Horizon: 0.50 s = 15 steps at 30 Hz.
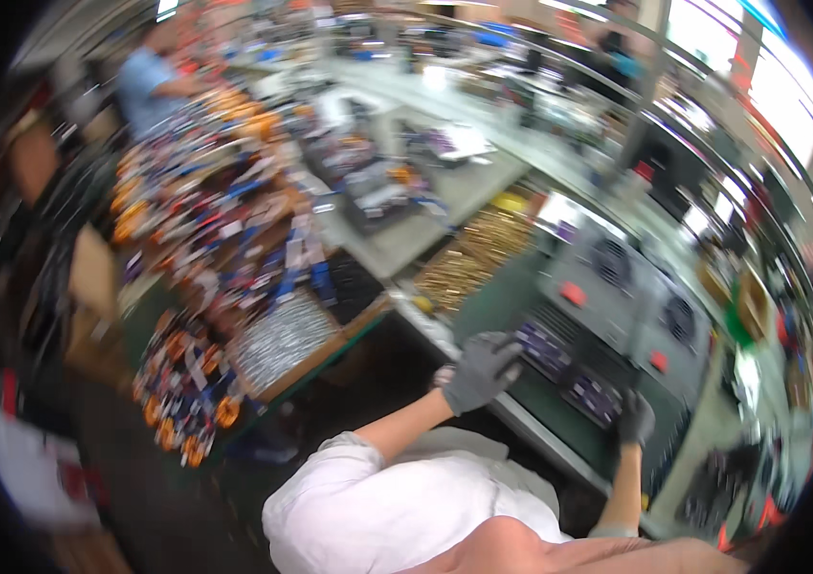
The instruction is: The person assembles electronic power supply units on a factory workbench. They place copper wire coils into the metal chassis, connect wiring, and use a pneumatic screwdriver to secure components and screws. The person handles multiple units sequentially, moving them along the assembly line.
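Note:
My left hand [483, 373], in a grey glove, reaches in from the lower left. Its fingers stretch toward the left purple block [545, 350], at the front of a grey housing with a round grille [610, 262]. At the outer end of a second purple block [592, 398] is my right hand [636, 419], gloved in grey too, its fingers partly hidden and blurred. That block fronts another grey housing [679, 320]. An orange-red patch [573, 294] marks the left housing, and a similar patch [659, 362] the right one. Both housings lie side by side on a green mat [492, 300].
Brass-coloured rods [478, 251] fill a tray left of the housings. Further left are silvery pins [287, 342] in a box and heaped coloured wire bundles [205, 206]. A metal rail [545, 437] edges the bench. A person in blue [146, 88] stands at the far left.

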Tool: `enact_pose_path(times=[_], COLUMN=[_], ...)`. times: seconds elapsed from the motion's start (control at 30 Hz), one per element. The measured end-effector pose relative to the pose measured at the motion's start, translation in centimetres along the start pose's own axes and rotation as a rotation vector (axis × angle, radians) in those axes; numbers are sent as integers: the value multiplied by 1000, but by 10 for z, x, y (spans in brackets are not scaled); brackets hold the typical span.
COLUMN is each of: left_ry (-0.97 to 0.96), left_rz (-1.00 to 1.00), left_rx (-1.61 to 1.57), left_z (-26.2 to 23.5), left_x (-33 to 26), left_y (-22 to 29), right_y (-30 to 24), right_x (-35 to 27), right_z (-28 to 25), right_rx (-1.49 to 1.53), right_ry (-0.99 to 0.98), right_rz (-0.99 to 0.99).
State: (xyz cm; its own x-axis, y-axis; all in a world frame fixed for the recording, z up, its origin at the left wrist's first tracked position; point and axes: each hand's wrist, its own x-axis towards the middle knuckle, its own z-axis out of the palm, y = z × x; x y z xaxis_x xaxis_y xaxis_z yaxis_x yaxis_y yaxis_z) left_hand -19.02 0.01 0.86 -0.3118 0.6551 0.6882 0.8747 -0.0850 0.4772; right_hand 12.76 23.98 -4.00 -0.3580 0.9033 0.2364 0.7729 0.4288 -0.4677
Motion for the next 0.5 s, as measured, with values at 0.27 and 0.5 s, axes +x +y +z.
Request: enact_pose_path(times=[0.27,0.5], left_ry=[281,921], left_rz=[-255,-671], left_rx=[317,860], left_z=[-138,-319], left_x=[-42,-134], left_y=[-17,-44], right_y=[16,53], right_x=[54,57], right_z=[0,30], right_rx=[109,-47], right_ry=[-225,-177], right_rz=[52,93])
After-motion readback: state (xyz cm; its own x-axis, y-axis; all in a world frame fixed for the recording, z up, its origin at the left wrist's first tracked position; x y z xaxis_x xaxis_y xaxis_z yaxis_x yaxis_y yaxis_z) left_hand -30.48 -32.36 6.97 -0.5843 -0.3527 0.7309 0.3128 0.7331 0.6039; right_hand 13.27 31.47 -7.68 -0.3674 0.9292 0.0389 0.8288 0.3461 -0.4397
